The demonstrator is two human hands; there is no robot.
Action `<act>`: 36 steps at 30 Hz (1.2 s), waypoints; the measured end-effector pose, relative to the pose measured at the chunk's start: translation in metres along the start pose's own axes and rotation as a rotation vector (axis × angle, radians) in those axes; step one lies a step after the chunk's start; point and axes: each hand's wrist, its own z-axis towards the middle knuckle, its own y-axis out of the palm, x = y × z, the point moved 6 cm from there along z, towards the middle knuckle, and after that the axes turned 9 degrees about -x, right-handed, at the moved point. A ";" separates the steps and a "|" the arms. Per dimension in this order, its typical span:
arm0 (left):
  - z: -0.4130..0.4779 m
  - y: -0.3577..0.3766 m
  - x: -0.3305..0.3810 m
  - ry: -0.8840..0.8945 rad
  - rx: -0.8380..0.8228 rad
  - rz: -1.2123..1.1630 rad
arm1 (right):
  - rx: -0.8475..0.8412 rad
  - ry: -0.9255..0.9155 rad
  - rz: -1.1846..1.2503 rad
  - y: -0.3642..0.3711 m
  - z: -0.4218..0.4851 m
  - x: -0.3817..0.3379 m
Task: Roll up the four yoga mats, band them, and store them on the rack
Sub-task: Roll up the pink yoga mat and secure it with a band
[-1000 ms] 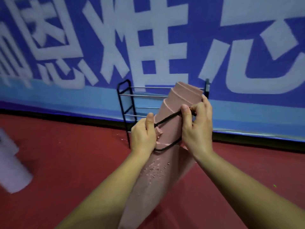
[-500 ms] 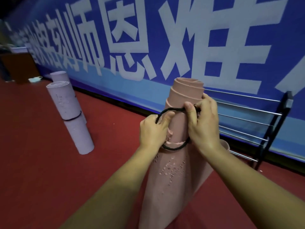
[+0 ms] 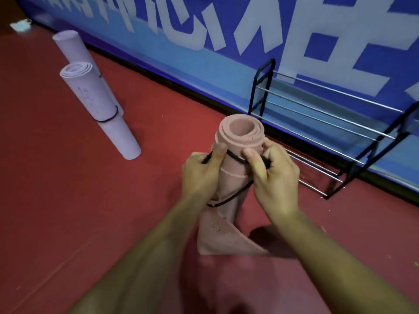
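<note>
Two lilac mats (image 3: 99, 109) are seen rolled and standing, the nearer one banded. The pink mat (image 3: 240, 137) is stood upright on the floor (image 3: 90, 200) near the rack (image 3: 260, 87), its lower end loose and flared. A black band (image 3: 235, 159) is pinched around its top by the left hand (image 3: 199, 175) and the right hand (image 3: 276, 184). Storing is judged not yet done.

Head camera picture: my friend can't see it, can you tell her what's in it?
The left hand and right hand stretch a black band around a rolled pink mat standing on a red floor. Two rolled lilac mats stand to the left, and a wire rack sits by the blue wall on the right.
</note>
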 end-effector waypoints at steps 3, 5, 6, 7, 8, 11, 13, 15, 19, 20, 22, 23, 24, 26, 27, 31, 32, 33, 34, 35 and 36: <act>-0.007 -0.018 0.004 -0.092 -0.007 -0.028 | -0.076 0.063 0.013 0.006 -0.003 -0.017; -0.012 -0.023 0.002 -0.159 -0.051 -0.074 | -0.165 0.083 0.015 0.010 -0.004 -0.021; -0.015 -0.024 0.002 -0.172 -0.081 -0.083 | -0.214 0.091 0.009 0.011 -0.005 -0.021; -0.017 -0.025 0.003 -0.160 -0.100 -0.072 | -0.267 0.095 0.007 0.011 -0.006 -0.021; -0.020 -0.027 0.004 -0.135 -0.101 -0.055 | -0.325 0.101 0.009 0.013 -0.007 -0.022; -0.028 -0.034 0.002 -0.087 -0.045 -0.059 | -0.411 0.098 -0.011 0.014 -0.012 -0.022; -0.029 -0.036 -0.003 -0.079 -0.017 -0.076 | -0.405 0.111 -0.030 0.015 -0.015 -0.021; -0.029 -0.036 -0.007 -0.101 0.000 -0.076 | -0.384 0.140 -0.056 0.019 -0.018 -0.019; -0.026 -0.040 -0.011 -0.131 0.032 -0.076 | -0.274 0.078 -0.117 0.022 -0.021 -0.027; -0.026 -0.042 -0.011 -0.105 0.037 -0.091 | -0.244 0.047 -0.128 0.022 -0.019 -0.031; -0.027 -0.045 -0.006 0.000 0.035 -0.108 | -0.193 0.012 -0.134 0.023 -0.014 -0.037; -0.027 -0.044 -0.004 0.043 0.020 -0.127 | -0.182 0.019 -0.126 0.024 -0.011 -0.040; -0.027 -0.044 -0.004 0.061 0.013 -0.156 | -0.178 0.026 -0.119 0.025 -0.008 -0.042; -0.025 -0.046 -0.007 0.035 0.029 -0.216 | -0.185 0.023 -0.126 0.026 0.000 -0.048; -0.023 -0.048 -0.008 0.022 0.041 -0.212 | -0.203 0.019 -0.138 0.027 0.004 -0.050; -0.021 -0.057 -0.005 0.016 0.039 -0.195 | -0.297 0.010 -0.214 0.030 0.007 -0.053; -0.021 -0.057 -0.003 0.002 0.037 -0.209 | -0.319 0.027 -0.209 0.031 0.007 -0.054; -0.021 -0.057 -0.002 -0.037 0.037 -0.216 | -0.341 0.048 -0.200 0.033 0.007 -0.054; -0.021 -0.057 -0.002 -0.082 0.039 -0.185 | -0.357 0.062 -0.191 0.035 0.008 -0.053; -0.020 -0.057 -0.002 -0.125 0.042 -0.112 | -0.359 0.063 -0.182 0.035 0.010 -0.051; -0.019 -0.057 -0.005 -0.170 0.033 -0.018 | -0.357 0.054 -0.166 0.035 0.011 -0.048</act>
